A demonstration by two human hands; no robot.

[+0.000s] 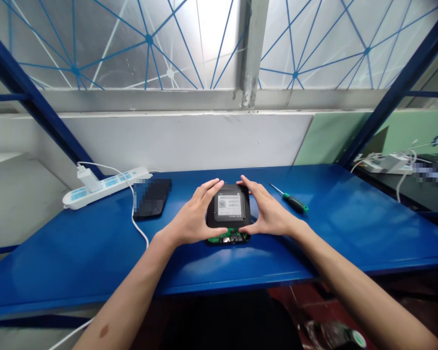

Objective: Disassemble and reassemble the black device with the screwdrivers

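Between my two hands is a black square plastic cover (229,208) with a white printed label on its raised middle. It lies over a green circuit board (228,236) in a black base, and the board's near edge with its connectors shows below the cover. My left hand (195,216) grips the cover's left side, thumb at the near edge and fingers at the far corner. On the right side, my right hand (268,211) holds it the same way. To the right of that hand lies a screwdriver (295,203) with a black and green handle.
A dark phone (154,198) lies left of my hands, with a white cable (134,209) running beside it. Behind it is a white power strip (107,186) with a plug in it. Blue frame posts flank the blue table (105,248). A bottle (336,335) stands below the front edge.
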